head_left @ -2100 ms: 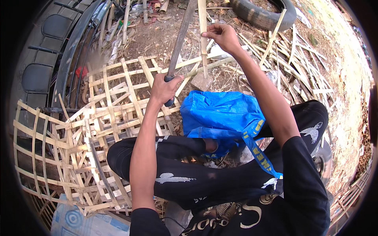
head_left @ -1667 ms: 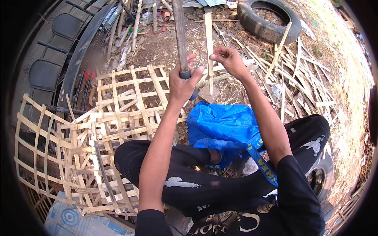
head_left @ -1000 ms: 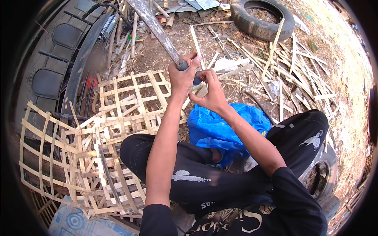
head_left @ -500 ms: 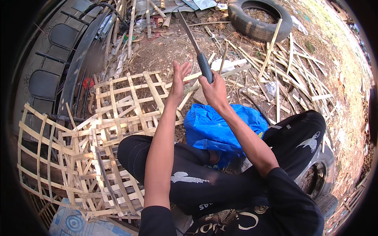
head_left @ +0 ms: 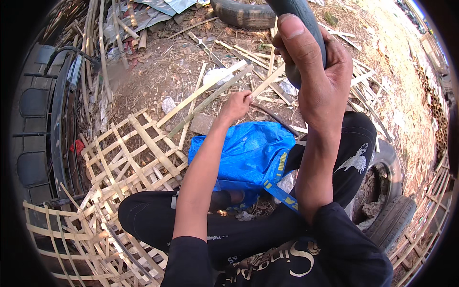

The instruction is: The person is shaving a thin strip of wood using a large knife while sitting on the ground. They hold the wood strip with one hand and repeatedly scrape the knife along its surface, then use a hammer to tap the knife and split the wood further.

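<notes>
My right hand (head_left: 325,81) is raised close to the camera, its fingers wrapped around the dark handle (head_left: 306,19) of a knife; the blade is outside the picture. Farther off and lower, my left hand (head_left: 236,106) is closed at the near end of a pale bamboo strip (head_left: 268,82), which slants away to the upper right. Below that hand a crumpled blue plastic sack (head_left: 251,143) lies between my crossed legs. Two long bamboo strips (head_left: 205,91) stretch over the ground just left of the hand.
Open-weave bamboo lattice panels (head_left: 129,162) lie at my left, beside dark metal chairs (head_left: 33,158). Loose bamboo strips (head_left: 366,79) scatter at the right. One tyre (head_left: 244,15) lies at the far side, another (head_left: 392,172) near my right knee. A brick (head_left: 202,123) sits by the sack.
My right hand has lifted the knife up toward the camera. The left hand, open before, has moved down and right onto a bamboo strip. The whole view has shifted.
</notes>
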Available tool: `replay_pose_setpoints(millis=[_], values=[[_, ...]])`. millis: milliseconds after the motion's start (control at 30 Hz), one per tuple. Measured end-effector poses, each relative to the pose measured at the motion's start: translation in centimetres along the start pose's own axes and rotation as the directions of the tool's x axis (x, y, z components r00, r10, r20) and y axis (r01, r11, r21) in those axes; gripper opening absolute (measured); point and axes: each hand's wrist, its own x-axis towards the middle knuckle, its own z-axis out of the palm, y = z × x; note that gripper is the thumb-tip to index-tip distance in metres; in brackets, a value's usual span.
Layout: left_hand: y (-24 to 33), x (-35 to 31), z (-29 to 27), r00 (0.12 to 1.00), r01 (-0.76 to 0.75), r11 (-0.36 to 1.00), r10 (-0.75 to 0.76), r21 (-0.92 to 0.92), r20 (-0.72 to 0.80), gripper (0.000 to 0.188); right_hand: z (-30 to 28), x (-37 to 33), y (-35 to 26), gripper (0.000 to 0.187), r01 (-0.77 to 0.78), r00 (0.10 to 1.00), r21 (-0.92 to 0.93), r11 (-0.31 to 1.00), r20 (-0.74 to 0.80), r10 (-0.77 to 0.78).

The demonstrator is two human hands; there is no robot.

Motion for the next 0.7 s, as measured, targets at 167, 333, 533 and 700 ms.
replay_pose_setpoints(millis=[167,333,533,700], values=[[-0.3,-1.5,-10.9,0.966,0.104,0.876,-0.202,-0.470,-0.163,0.025,-0.9,-0.4,-0.4,0.036,0.065,0.961,0.028,0.997,-0.271,-0.055],[1.9,-5.6,-20.5,0.891,-0.047,0.804,-0.235,-0.593,-0.389,0.046,-1.3,0.6,-0.8,0.042,-0.054,0.990,0.164,0.985,-0.116,0.074],[1.5,-8.9,-24.2,0.741,-0.353,0.590,-0.298,-0.726,-0.602,0.026,0.3,1.7,3.4,0.044,-0.571,0.809,-0.077,0.817,-0.217,0.545],[1.7,-9.2,-23.8,0.725,-0.263,0.744,-0.268,-0.614,-0.635,0.030,2.0,0.7,5.6,0.055,-0.622,0.781,-0.012,0.783,-0.087,0.618]])
